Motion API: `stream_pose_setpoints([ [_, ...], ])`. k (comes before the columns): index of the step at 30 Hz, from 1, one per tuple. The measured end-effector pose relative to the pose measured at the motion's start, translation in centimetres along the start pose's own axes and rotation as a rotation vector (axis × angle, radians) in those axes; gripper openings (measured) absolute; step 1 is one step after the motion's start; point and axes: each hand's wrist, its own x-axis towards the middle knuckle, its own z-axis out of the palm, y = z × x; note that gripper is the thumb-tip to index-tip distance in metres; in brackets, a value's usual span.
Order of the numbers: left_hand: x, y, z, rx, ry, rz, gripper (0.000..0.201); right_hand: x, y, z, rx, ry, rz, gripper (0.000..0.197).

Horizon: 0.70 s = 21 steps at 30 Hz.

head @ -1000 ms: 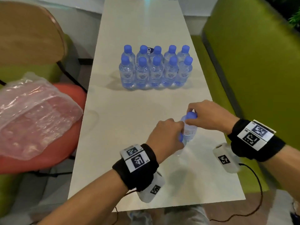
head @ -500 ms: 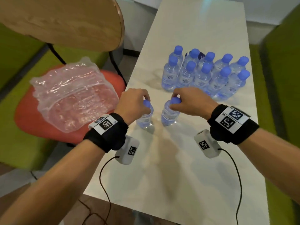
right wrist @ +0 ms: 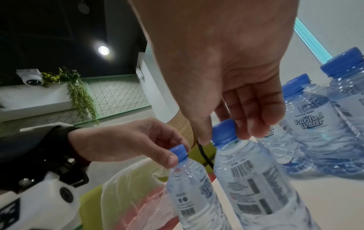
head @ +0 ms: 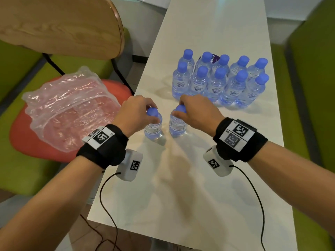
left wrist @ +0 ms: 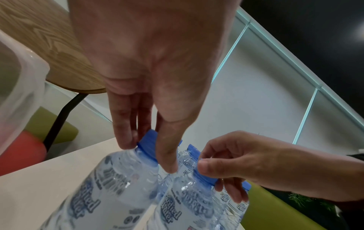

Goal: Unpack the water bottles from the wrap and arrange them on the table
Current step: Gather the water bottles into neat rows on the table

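Observation:
Two clear water bottles with blue caps stand upright side by side on the white table (head: 181, 187), just in front of the group. My left hand (head: 137, 113) pinches the cap of the left bottle (head: 153, 129) from above; the left wrist view shows its fingers (left wrist: 126, 137) and thumb on that cap (left wrist: 148, 144). My right hand (head: 195, 113) pinches the cap of the right bottle (head: 177, 126), and the right wrist view shows the pinched cap (right wrist: 224, 132). Behind them stands a two-row block of several bottles (head: 219, 82). The empty plastic wrap (head: 70, 107) lies on the chair.
A red-seated chair (head: 27, 138) with a wooden back (head: 59, 24) stands left of the table and holds the wrap. Green benches (head: 313, 78) run along both sides. Cables hang from the wrist cameras over the table's near edge.
Both bottles moved forward and left toward the block and now stand apart on the table. My head turned, so the view shifted left.

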Motion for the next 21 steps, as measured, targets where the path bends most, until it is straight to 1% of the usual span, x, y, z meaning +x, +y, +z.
stream_pose_setpoints([
  [2, 0.04, 0.18, -0.14, 0.009, -0.001, -0.003, 0.030, 0.29, -0.01, -0.08, 0.038, -0.020, -0.046, 0.035],
  [5, 0.03, 0.05, -0.32, 0.014, 0.000, -0.006, 0.031, 0.42, 0.13, -0.10, 0.059, -0.057, -0.095, 0.037],
  [8, -0.07, -0.11, -0.41, 0.002, -0.002, -0.016, 0.031, 0.38, 0.11, 0.25, 0.060, -0.045, -0.074, 0.039],
  [11, -0.15, -0.26, -0.23, -0.018, 0.005, -0.033, 0.031, 0.55, 0.04, 0.57, 0.055, -0.041, -0.073, 0.036],
  [12, -0.18, -0.29, -0.09, -0.022, 0.014, -0.043, 0.032, 0.63, 0.00, 0.60, 0.058, -0.050, -0.075, 0.035],
  [16, -0.44, -0.39, 0.45, -0.011, 0.056, -0.073, 0.049, 0.97, -0.06, 0.54, 0.065, -0.093, -0.087, 0.037],
  [17, -0.52, -0.44, 0.48, -0.019, 0.044, -0.060, 0.049, 0.98, -0.08, 0.55, 0.058, -0.089, -0.089, 0.038],
  [21, -0.72, -0.52, -0.07, -0.041, -0.018, -0.020, 0.038, 0.76, -0.18, 0.68, 0.047, -0.067, -0.063, 0.038],
])
